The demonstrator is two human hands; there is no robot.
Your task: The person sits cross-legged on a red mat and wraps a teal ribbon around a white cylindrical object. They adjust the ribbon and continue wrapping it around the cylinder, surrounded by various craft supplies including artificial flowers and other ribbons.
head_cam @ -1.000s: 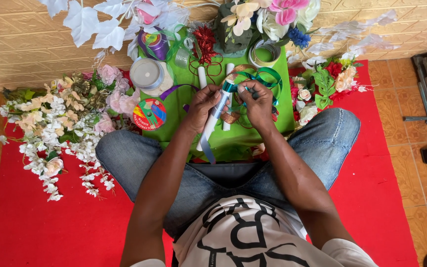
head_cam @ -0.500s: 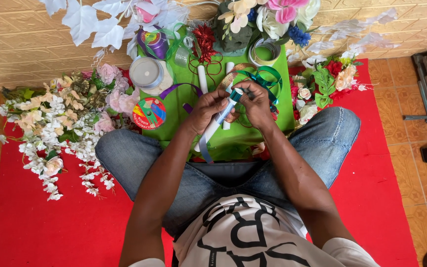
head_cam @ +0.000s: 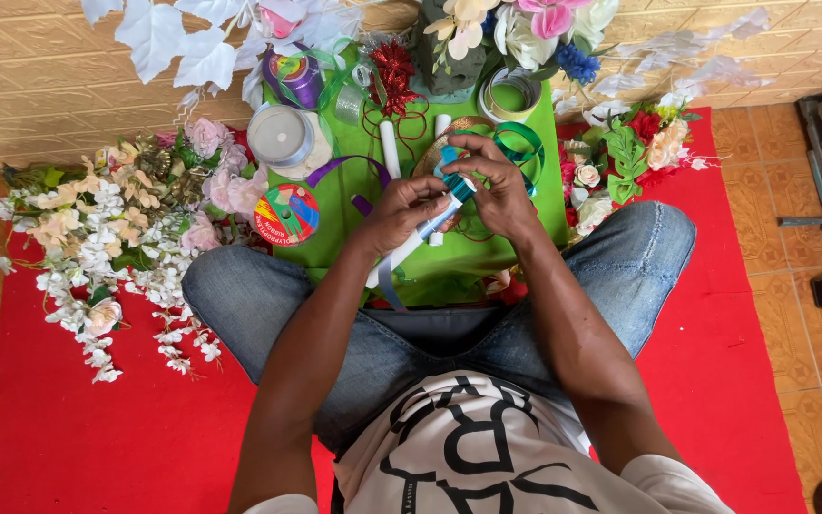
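Head view, from the left: a heap of white and pink artificial flowers (head_cam: 111, 228) lies on the red mat (head_cam: 97, 428). Over the green board (head_cam: 535, 181), the left hand (head_cam: 400, 211) clasps a white stick (head_cam: 411, 243), its long axis slanting down-left. Touching its upper end, the right hand (head_cam: 497, 186) pinches teal ribbon (head_cam: 457, 183).

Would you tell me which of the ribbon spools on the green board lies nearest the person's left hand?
The flat multicoloured ribbon spool with the red rim, lying label-up just left of the left hand. The purple spool and the white spool sit farther up the green board.
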